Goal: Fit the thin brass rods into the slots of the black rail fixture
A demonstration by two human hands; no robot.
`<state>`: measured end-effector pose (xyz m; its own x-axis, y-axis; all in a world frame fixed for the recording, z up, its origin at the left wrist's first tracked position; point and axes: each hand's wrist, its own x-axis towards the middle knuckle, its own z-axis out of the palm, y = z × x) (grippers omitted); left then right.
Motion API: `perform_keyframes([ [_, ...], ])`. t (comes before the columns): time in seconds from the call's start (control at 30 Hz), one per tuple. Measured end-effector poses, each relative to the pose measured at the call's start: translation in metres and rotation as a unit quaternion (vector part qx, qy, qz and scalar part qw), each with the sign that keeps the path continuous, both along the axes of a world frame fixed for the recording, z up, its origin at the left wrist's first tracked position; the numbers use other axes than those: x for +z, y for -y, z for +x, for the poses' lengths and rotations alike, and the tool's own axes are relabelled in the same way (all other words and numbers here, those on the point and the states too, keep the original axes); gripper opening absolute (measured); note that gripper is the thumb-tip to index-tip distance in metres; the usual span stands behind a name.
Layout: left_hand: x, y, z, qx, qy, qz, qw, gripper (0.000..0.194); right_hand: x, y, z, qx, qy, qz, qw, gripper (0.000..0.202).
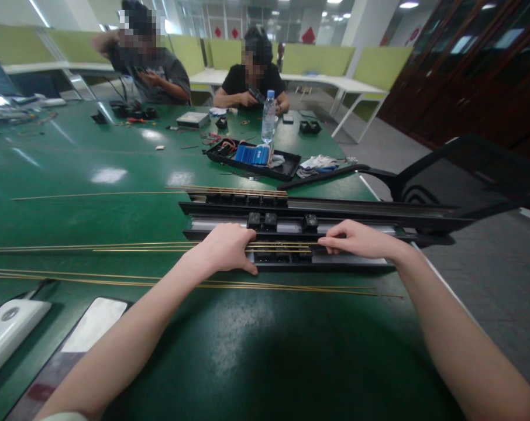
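Observation:
My left hand (227,248) straddles the nearest black rail (357,268), thumb on the near edge and fingers on the far edge. Several thin brass-coloured rods (137,247) run under this hand and over small black blocks (282,256) in the rail. At the rods' right ends, my right hand (357,238) is closed in a pinch; what lies between its fingertips is too small to make out. Just behind, a second rail (286,224) holds a few black blocks (310,223). The farthest rail (361,206) has more blocks and rods over its left part.
Loose rods (291,286) lie in front of the rails. A white device (14,327) and a phone-like slab (93,324) are at lower left. Beyond stand a black tray (286,166), gloves (318,165) and a water bottle (268,120). A chair (458,175) adjoins the right edge. Two people sit opposite.

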<state>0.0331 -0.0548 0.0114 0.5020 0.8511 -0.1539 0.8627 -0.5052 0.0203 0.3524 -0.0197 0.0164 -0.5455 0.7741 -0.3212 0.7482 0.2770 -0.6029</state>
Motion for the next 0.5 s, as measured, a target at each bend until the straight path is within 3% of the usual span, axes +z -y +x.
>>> perform_keyframes([
  [0.27, 0.001, 0.001, 0.001, -0.002, -0.009, -0.001, 1.0, 0.061, -0.003, -0.007, 0.015, 0.004, 0.015, -0.014, 1.0, 0.057],
  [0.5, 0.0, 0.001, 0.0, 0.009, -0.006, -0.011, 1.0, 0.063, 0.006, -0.003, 0.022, -0.013, 0.022, -0.029, 0.999, 0.059],
])
